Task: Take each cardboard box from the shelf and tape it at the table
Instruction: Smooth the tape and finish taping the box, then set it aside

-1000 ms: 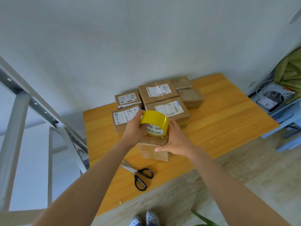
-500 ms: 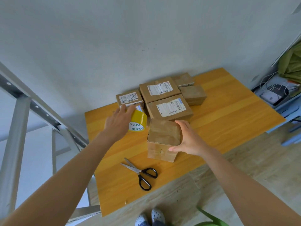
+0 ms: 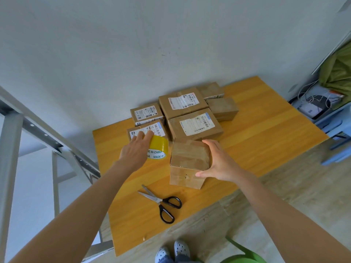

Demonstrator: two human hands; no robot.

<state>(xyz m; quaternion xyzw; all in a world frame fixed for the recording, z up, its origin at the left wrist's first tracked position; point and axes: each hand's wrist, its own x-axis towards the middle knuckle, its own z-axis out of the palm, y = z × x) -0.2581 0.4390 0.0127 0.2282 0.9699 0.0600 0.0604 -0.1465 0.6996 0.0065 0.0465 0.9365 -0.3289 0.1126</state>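
Note:
A brown cardboard box stands near the front of the yellow wooden table. My right hand grips its right side, fingers over the top edge and thumb on the front face. Left of the box sits a yellow tape roll, and my left hand holds it from the left with fingers laid over its top. Behind them lie several labelled cardboard boxes packed together against the wall.
Black-handled scissors lie on the table in front of the box. A grey metal shelf frame stands at the left. A blue stool with cables and a device is at the right. My shoes show below the table edge.
My left hand carried the tape roll off the top of the box and down to the table at its left. My right hand shifted to the box's right side.

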